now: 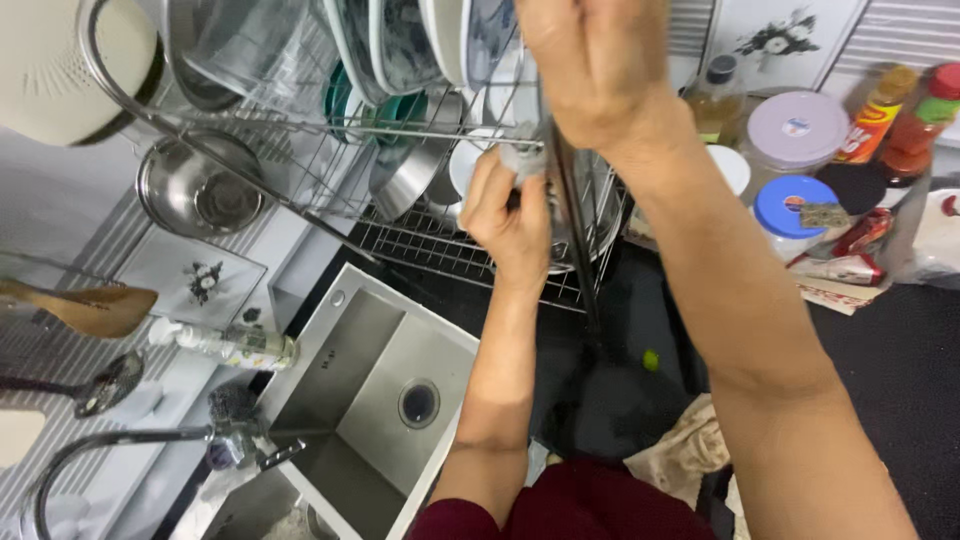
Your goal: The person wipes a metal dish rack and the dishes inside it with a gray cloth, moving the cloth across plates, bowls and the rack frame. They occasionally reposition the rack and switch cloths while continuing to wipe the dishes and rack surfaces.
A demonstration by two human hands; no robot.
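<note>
The left hand (512,215) has its fingers curled tight around a small pale cloth (522,160), pressing it against the wire dish rack (440,250) above the steel sink (385,385). The right hand (590,65) grips a rack upright higher up, fingers closed, beside stacked plates (440,40).

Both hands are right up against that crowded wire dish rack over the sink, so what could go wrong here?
The left hand grips a small pale cloth-like thing against the metal wire dish rack; a hard tug might rattle the upright patterned plates. The right hand reaches among them and could knock one. Anything dislodged might fall toward the stainless steel sink below.
</note>
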